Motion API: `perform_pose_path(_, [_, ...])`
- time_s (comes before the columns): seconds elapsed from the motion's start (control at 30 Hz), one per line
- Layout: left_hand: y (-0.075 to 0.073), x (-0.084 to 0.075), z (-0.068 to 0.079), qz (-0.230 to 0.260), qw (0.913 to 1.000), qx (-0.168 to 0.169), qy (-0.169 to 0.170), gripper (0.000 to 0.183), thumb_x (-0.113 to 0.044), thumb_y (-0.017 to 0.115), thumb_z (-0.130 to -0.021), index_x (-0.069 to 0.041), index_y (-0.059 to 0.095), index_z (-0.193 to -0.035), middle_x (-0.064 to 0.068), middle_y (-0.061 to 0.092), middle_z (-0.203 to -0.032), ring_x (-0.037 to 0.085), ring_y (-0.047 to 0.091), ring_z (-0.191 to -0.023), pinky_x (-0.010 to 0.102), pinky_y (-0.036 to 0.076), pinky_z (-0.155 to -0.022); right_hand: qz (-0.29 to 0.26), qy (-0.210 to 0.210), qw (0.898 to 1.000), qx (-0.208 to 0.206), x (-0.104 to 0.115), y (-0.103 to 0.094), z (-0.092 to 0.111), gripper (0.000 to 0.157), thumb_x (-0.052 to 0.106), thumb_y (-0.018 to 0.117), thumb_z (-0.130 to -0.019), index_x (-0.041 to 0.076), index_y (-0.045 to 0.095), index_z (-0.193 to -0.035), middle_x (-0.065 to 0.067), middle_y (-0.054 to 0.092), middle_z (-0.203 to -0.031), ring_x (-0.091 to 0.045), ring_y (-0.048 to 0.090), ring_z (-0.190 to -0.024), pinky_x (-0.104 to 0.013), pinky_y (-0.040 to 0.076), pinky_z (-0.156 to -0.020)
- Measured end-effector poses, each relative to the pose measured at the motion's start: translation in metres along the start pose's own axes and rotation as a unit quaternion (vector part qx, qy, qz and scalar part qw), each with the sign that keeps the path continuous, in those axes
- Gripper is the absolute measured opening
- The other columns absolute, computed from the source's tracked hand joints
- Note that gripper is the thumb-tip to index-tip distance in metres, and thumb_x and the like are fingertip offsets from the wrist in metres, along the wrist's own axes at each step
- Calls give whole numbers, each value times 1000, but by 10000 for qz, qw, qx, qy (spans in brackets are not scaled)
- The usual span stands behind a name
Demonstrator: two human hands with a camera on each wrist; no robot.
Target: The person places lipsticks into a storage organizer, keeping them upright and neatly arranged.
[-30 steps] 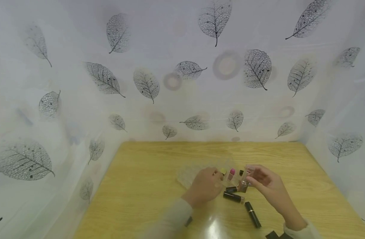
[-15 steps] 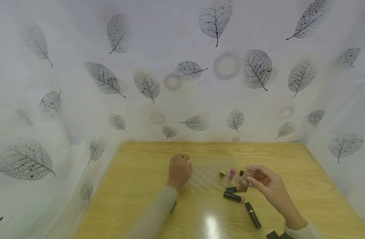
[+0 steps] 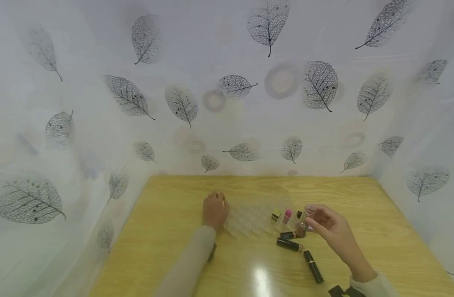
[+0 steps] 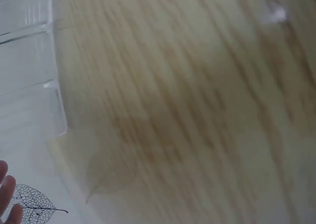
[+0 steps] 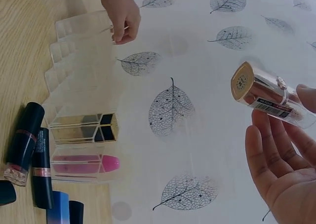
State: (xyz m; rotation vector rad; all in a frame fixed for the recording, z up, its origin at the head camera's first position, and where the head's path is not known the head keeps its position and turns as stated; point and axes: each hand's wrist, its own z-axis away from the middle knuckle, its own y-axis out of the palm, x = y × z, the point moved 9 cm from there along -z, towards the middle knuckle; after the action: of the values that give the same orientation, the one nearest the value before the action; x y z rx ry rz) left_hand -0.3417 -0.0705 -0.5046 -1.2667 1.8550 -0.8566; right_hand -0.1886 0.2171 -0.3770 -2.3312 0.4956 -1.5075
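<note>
My right hand [image 3: 330, 225] holds a lipstick [image 3: 304, 221] with a clear cap between thumb and fingers, at the right end of a clear stepped lipstick organizer [image 3: 249, 220]. The right wrist view shows the lipstick's rose-gold base [image 5: 242, 82] and barcode label, with the fingers spread below it. At the organizer's other end is my left hand [image 3: 215, 210], its thumb and finger together at the end corner in the right wrist view. The organizer carries a gold-and-black lipstick [image 5: 86, 130] and a bright pink one [image 5: 84, 164]. Only a few left fingertips [image 4: 7, 184] show in the left wrist view.
Black lipstick tubes [image 3: 290, 244] lie in front of the organizer, another [image 3: 314, 267] nearer me. A blue tube [image 5: 58, 207] shows in the right wrist view. The wooden table [image 3: 167, 255] is enclosed by a white leaf-print curtain [image 3: 197, 49].
My left hand has moved left from beside the gold-and-black lipstick to the organizer's left end, uncovering its left part. My right hand stays almost still with its lipstick.
</note>
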Motion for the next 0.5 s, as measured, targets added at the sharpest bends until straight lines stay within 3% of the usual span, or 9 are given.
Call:
perform_pose_path(0.13, [-1, -2, 2, 0, 10000, 40, 44, 11, -21, 60, -83, -10, 62, -82, 4, 57, -78, 19, 53, -72, 36, 46, -65, -41, 20, 9998, -212, -11, 4, -4, 27, -1, 61, -86, -5, 58, -112, 23, 61, -103, 10, 59, -91, -9, 48, -78])
perform_pose_path(0.37, [-3, -4, 5, 17, 10000, 62, 70, 12, -19, 57, -84, -8, 62, -83, 5, 56, -77, 20, 52, -72, 38, 47, -69, 463, 136, 9959, -765, -44, 21, -14, 25, 6, 67, -84, -1, 62, -108, -15, 69, -96, 11, 59, -81, -10, 49, -70])
perform_pose_path(0.5, [2, -1, 7, -6, 9999, 154, -1, 13, -19, 55, -85, -9, 63, -86, 5, 57, -78, 21, 53, -73, 38, 47, -69, 586, 176, 9939, -919, -65, 34, -18, 26, 5, 69, -82, -2, 62, -106, -15, 69, -91, 13, 56, -77, -10, 49, -67])
